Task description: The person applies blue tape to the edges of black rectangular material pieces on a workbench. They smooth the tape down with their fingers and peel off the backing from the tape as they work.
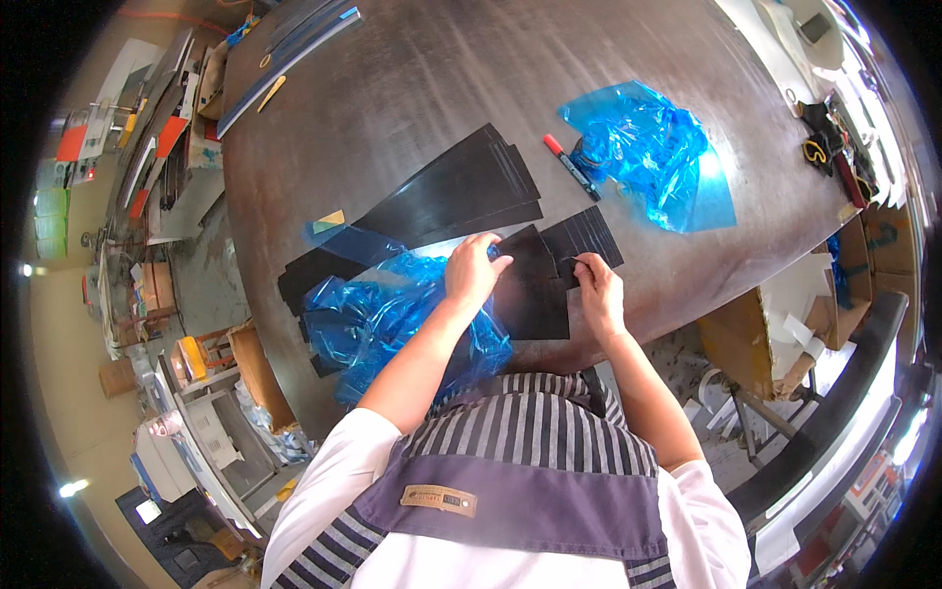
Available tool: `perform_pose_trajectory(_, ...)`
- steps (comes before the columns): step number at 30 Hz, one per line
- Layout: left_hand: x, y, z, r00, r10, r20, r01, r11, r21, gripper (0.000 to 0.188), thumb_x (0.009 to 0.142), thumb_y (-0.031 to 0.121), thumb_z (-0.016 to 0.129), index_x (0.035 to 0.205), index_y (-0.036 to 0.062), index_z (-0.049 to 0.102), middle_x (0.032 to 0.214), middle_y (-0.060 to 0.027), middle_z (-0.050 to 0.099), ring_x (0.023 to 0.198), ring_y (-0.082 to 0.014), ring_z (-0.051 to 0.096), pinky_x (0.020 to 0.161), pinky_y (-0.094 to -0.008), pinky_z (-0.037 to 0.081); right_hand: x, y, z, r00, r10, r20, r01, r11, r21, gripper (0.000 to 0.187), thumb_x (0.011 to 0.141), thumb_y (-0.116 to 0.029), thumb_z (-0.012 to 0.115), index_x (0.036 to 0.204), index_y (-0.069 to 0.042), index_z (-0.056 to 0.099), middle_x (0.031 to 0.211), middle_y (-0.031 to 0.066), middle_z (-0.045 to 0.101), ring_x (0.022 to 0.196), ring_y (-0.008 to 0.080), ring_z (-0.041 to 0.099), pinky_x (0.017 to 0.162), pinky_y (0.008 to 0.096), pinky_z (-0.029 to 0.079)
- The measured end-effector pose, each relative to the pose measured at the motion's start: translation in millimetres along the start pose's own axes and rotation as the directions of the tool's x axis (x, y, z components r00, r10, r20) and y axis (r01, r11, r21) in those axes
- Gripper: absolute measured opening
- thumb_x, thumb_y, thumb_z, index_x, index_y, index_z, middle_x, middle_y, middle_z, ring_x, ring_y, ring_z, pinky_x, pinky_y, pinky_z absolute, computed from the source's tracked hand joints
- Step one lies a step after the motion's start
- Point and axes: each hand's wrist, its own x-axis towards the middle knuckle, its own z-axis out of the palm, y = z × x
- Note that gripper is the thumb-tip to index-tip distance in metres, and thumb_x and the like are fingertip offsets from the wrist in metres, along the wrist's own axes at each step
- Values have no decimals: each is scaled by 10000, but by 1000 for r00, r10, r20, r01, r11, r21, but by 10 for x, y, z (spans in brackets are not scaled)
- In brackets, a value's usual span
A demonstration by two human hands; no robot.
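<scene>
A dark, flat black sheet (535,299) lies between my hands near the table's front edge. My left hand (473,273) is closed on its upper left side, thumb toward the sheet. At the sheet's right side, my right hand (599,294) pinches the edge between thumb and fingers. Crumpled clear blue film (388,319) spreads under and beside my left forearm. Beyond my left hand lies a fanned stack of long black strips (451,191). Another small stack of black pieces (586,236) sits just beyond my right hand.
Farther right are a black marker with a red end (571,167) and a second heap of blue film (653,157). A small yellowish piece (329,222) lies left of the strips. Long strips (289,69) rest along the table's far left edge. A cardboard box (775,329) stands off the right side.
</scene>
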Motion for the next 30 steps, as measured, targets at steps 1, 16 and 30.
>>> perform_pose_trajectory(1,22,27,-20,999,-37,5,37,999,17,223,732,179,820,880,54,709,931,-149,697,875,-349,673,793,-408,528,22,3,-23,998,55,0,-55,997,61,138,952,-80,590,1065,-19,639,861,138,671,830,217,683,758,342,527)
perform_pose_trajectory(16,-111,95,114,882,203,425,-44,934,-355,147,858,176,679,949,69,723,916,-141,691,897,-336,669,801,-414,529,163,19,-69,993,111,30,-111,994,-15,161,925,-152,615,1031,-41,665,855,166,709,810,330,704,741,379,537)
perform_pose_trajectory(30,-286,219,232,966,61,251,-37,994,-101,221,756,128,784,919,67,648,944,-123,628,903,-350,641,768,-416,525,-88,-134,-4,884,-408,229,468,781,-413,32,807,-84,609,834,-83,627,819,94,550,801,286,626,692,429,522)
